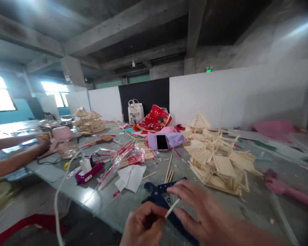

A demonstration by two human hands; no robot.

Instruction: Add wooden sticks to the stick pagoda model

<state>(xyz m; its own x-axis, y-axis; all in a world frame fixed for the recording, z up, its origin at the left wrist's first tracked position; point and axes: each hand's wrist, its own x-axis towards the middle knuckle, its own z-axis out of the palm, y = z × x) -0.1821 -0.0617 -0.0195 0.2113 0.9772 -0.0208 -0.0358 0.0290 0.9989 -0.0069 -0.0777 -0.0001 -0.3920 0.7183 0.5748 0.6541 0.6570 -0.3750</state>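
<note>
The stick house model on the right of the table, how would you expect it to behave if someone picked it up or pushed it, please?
The stick house model is probably light, being built only of thin pale sticks. It looks fragile: loose sticks jut out at odd angles, so a careless grip might snap or shed some. Its broad, flat base on the table suggests it would slide rather than tip.

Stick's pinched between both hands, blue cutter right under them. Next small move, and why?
Probably seat the thin wooden stick in the blue cutter. The left hand pinches the stick's lower end, the right hand steadies it, and the cutter lies on the table just behind the fingers. Whether its blades are open is unclear.
</note>
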